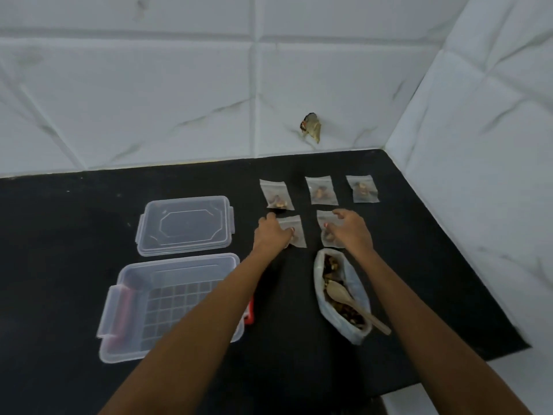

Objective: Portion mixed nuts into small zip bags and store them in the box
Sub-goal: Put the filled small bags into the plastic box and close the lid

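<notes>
I'm watching left hand point(270, 233) and right hand point(348, 227), half-open, pressing small clear nut-filled zip bags point(296, 235) at 12 o'clock; loose pinches are risking spills.

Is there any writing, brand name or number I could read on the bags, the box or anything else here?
None can be read.
Small zip bags: clear, no print visible.
Box and lid: plain plastic, only moulded shapes.
Big bag of nuts and wooden spoon: no label shows.
</notes>
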`<move>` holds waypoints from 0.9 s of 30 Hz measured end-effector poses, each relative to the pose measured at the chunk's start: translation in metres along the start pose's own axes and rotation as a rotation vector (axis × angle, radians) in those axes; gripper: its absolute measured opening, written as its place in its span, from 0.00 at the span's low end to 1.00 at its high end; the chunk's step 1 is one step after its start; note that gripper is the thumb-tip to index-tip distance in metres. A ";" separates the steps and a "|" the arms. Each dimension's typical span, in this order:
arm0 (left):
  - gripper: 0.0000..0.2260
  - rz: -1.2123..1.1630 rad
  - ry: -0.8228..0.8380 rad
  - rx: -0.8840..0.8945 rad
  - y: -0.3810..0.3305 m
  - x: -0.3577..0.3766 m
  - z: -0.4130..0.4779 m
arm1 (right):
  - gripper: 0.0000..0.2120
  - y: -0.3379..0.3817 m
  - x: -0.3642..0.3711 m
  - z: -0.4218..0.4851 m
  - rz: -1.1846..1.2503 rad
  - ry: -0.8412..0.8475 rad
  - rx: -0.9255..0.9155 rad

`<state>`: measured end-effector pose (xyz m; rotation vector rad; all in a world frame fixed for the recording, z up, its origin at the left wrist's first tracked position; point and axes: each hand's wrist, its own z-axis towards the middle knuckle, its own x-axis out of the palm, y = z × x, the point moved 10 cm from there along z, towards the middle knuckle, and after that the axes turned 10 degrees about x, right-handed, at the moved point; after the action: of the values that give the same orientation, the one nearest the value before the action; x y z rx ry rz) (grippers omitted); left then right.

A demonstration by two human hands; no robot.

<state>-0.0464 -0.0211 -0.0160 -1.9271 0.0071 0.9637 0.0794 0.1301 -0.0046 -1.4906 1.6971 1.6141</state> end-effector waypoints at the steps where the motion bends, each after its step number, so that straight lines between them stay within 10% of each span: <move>1: 0.26 -0.009 -0.014 -0.039 0.002 0.007 0.003 | 0.22 -0.010 -0.001 0.007 0.004 0.007 0.016; 15: 0.27 -0.068 -0.175 -0.313 0.034 0.023 0.016 | 0.29 -0.066 0.033 0.054 0.210 0.100 0.221; 27: 0.15 -0.349 -0.258 -0.206 0.022 0.017 0.005 | 0.12 -0.046 0.008 0.023 0.559 0.166 0.162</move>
<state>-0.0461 -0.0236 -0.0441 -1.8897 -0.5796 0.9939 0.1066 0.1568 -0.0401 -1.1583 2.4347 1.5767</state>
